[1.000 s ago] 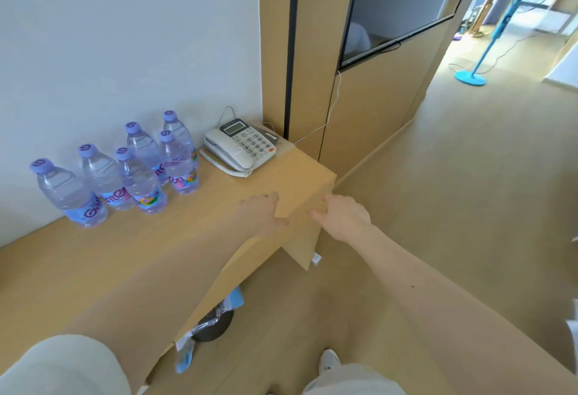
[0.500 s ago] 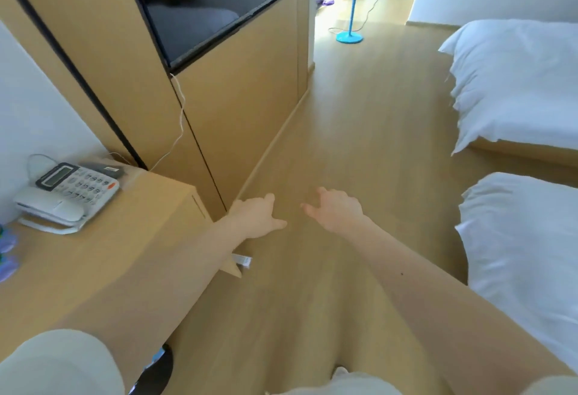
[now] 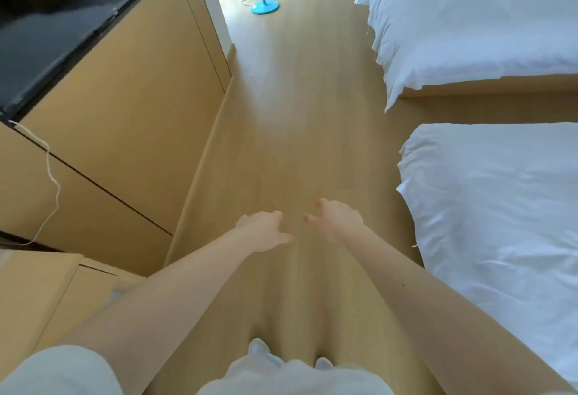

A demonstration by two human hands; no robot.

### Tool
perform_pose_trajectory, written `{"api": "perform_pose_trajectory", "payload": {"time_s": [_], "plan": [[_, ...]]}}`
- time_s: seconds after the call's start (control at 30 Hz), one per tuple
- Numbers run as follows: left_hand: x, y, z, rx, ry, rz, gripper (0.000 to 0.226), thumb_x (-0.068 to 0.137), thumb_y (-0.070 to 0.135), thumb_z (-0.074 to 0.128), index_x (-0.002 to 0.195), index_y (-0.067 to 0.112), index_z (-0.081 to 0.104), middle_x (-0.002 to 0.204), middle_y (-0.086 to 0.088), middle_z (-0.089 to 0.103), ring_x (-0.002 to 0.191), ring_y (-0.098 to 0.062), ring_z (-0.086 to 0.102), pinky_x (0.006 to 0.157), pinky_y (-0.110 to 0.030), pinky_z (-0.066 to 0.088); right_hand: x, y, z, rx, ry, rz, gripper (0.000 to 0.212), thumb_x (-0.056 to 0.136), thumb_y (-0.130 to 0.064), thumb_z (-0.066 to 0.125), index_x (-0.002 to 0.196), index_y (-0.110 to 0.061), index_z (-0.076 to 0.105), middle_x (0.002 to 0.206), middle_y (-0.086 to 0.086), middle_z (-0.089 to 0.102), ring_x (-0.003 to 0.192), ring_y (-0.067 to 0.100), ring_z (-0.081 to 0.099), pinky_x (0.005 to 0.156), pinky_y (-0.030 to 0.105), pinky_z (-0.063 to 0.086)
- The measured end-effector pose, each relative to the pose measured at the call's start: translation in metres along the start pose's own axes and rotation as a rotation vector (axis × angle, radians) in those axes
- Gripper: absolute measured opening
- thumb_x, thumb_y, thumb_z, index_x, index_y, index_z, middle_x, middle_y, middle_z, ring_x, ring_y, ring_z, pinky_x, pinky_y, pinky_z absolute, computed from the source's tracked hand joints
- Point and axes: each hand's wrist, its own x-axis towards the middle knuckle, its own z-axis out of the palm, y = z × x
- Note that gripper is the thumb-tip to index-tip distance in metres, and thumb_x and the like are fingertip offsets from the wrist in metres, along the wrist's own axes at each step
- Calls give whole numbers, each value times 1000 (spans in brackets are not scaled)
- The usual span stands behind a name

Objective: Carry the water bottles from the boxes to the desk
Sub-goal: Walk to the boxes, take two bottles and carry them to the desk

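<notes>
Head view: your left hand (image 3: 264, 233) and right hand (image 3: 336, 222) reach forward side by side over the pale wood-plank floor (image 3: 291, 113) — fingers loosely spread, holding nothing, near each other but apart. The light wooden desk (image 3: 37, 294) shows only a corner at lower left, beside your left forearm. Two white-sheeted beds (image 3: 500, 207) lie on your right. Where the water bottles are, you cannot tell from here
</notes>
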Motion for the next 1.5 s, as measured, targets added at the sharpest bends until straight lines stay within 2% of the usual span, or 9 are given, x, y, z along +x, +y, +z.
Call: {"api": "perform_pose_trajectory", "payload": {"time_s": [0.23,0.5,0.73,1.0,1.23,1.5], "plan": [[63,3,-23,49,-47,38,58,94,54,46,137,17,41,133,-4,55,118,-24,54,96,-36,41,54,14,-14,32,-13,61,55,98,-53,41,138,-15,43,134,6,53,122,28,50,95,39,42],[171,-15,-95,44,-36,154,58,96,53,45,141,18,37,133,-4,53,117,-24,53,91,-36,41,148,2,-62,46,-21,182,54,96,-51,44,138,-16,44,132,4,55,117,25,54,96,41,46],[254,-50,-178,8,-32,205,57,96,53,44,141,17,38,137,-5,52,120,-24,52,96,-37,43,235,-34,-123,-24,10,180,53,98,-48,43,141,-18,42,135,4,53,121,24,52,96,40,46],[321,-59,-229,38,-38,220,58,96,54,44,141,17,39,136,-4,52,119,-25,53,94,-37,43,306,-47,-156,-83,-10,177,53,98,-49,43,139,-16,43,133,5,54,120,25,52,93,39,47],[382,-57,-280,50,-8,158,55,96,54,45,137,18,43,136,-4,52,120,-25,52,94,-35,42,397,-39,-197,-180,-52,108,51,97,-48,42,137,-16,45,135,5,52,123,25,49,94,38,43],[486,-26,-381,2,46,54,51,96,53,46,136,21,45,133,0,55,116,-22,55,90,-35,47,528,-12,-291,-169,-35,14,50,97,-47,43,135,-15,47,133,7,54,121,27,52,93,37,42]]}}
